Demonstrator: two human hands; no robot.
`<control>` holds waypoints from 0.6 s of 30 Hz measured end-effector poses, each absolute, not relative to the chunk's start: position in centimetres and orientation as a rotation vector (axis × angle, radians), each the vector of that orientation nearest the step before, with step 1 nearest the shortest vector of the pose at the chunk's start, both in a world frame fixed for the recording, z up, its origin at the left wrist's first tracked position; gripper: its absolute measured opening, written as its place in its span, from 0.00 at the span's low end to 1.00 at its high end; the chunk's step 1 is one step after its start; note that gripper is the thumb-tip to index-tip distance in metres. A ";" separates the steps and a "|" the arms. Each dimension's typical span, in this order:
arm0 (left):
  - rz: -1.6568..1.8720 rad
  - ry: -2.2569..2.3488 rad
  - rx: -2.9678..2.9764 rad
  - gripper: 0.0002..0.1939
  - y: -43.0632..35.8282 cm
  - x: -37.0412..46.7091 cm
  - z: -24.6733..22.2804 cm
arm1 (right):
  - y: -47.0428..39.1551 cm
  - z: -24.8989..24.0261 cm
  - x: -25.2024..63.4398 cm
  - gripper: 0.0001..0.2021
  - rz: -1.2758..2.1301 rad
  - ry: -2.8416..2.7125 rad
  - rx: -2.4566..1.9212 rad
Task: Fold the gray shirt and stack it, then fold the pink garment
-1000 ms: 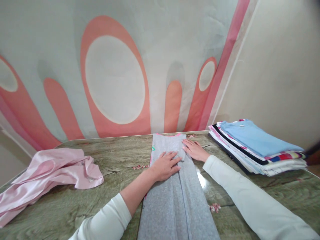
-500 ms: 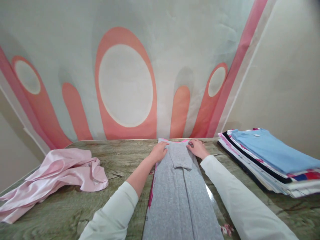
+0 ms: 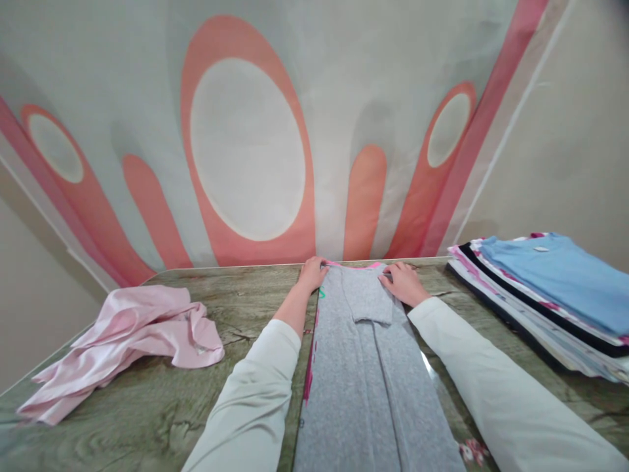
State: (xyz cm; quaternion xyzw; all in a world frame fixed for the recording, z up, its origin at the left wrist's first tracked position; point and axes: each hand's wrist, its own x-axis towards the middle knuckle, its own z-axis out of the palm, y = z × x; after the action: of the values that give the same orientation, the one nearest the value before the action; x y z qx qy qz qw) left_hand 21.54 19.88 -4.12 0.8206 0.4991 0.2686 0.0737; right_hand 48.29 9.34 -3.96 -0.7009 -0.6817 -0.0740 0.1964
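A grey long-sleeved shirt (image 3: 354, 380) lies folded into a long strip on the table in front of me, one sleeve end turned down over its top. Pink shows along its far edge and left side. At the shirt's far left corner, my left hand (image 3: 312, 274) is closed on the edge, its fingertips curled over. My right hand (image 3: 405, 284) grips the far right corner, thumb and fingers around the edge. The shirt's near end runs out of view.
On the wood-patterned table (image 3: 246, 308), a crumpled pink satin garment (image 3: 147, 321) lies at left. A stack of folded clothes, with a light blue shirt (image 3: 565, 275) on top, stands at right. A wall with a coral pattern (image 3: 246, 252) rises behind the far table edge.
My left hand has moved outward to the shirt's far left corner, uncovering a small green mark there. My right hand stays at the right corner. The view has shifted slightly.
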 end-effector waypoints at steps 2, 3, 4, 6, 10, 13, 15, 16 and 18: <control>0.813 1.504 2.459 0.09 19.9 21.5 -4.2 | 9.3 -3.9 48.3 0.15 -0.198 -1.904 -1.965; 0.820 1.503 2.458 0.08 19.9 21.5 -4.2 | 9.3 -3.9 48.3 0.14 -0.192 -1.900 -1.957; 0.829 1.499 2.457 0.07 19.8 21.6 -4.1 | 9.3 -3.9 48.2 0.13 -0.185 -1.897 -1.943; 0.853 1.482 2.459 0.06 19.8 21.6 -4.0 | 9.3 -3.7 48.1 0.10 -0.174 -1.892 -1.886; 0.926 1.417 2.479 0.04 19.6 21.7 -3.5 | 9.2 -3.5 47.9 0.05 -0.047 -1.899 -1.696; 0.987 1.380 2.492 0.05 19.4 21.7 -3.1 | 9.2 -3.5 47.7 0.06 0.108 -1.826 -1.572; 1.009 1.367 2.494 0.05 19.4 21.7 -2.9 | 9.2 -3.5 47.6 0.09 0.150 -1.735 -1.497; 1.010 1.359 2.496 0.05 19.4 21.7 -2.8 | 9.3 -3.6 47.5 0.10 0.157 -1.697 -1.467; 0.996 1.347 2.499 0.05 19.6 21.7 -2.7 | 9.5 -3.8 47.5 0.12 0.166 -1.650 -1.435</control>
State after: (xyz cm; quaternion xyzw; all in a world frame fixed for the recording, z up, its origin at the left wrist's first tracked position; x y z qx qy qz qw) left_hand 21.66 19.56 -2.71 0.8288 0.4467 0.3303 0.0664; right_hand 47.55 9.52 -3.78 -0.5820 -0.6695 0.0672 0.4566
